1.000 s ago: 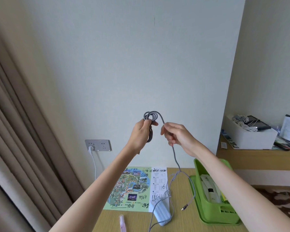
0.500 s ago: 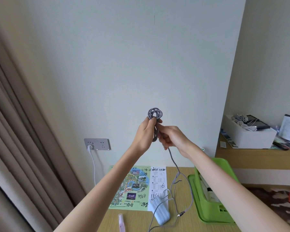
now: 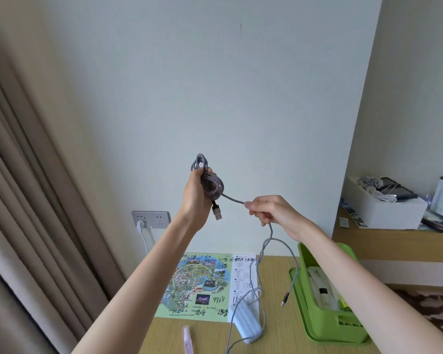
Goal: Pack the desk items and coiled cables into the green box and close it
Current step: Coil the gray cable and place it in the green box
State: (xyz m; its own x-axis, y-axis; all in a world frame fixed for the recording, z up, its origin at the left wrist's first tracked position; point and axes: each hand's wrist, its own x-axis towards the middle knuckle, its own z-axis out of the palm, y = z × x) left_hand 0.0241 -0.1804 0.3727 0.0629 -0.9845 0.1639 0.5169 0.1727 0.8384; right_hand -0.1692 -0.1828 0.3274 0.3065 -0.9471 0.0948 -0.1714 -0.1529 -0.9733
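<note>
A person's two bare forearms reach up in front of a pale wall, above a light wooden desk point(image 3: 274, 267); the left hand point(image 3: 196, 194) is raised and clenched around a tight coil of grey braided cable point(image 3: 210, 183), with loops sticking out above the fist and a USB plug point(image 3: 216, 212) hanging down below the palm; from the coil a short stretch of the cable runs rightward to the right hand point(image 3: 273, 209), which pinches it between thumb and fingers; below that hand the loose rest of the cable drops in slack loops toward the desk, and its small end connector point(image 3: 284, 301) dangles just left of the green box; the green box point(image 3: 325, 328) sits open at the right edge of the desk, partly hidden behind the right forearm, with a white device point(image 3: 320, 287) lying inside it; on the desk lie a colourful illustrated map point(image 3: 202, 284) with handwritten numbers, a pale blue power bank point(image 3: 247, 323) on the map's right edge among the hanging cable loops, and a small pinkish bottle point(image 3: 188, 341) at the bottom edge; a wall socket point(image 3: 151, 217) with a white plug in it is low on the wall to the left, beside beige curtains point(image 3: 31, 200); on a wooden shelf to the right stands a white box point(image 3: 384, 210) holding white cables and dark devices.
</note>
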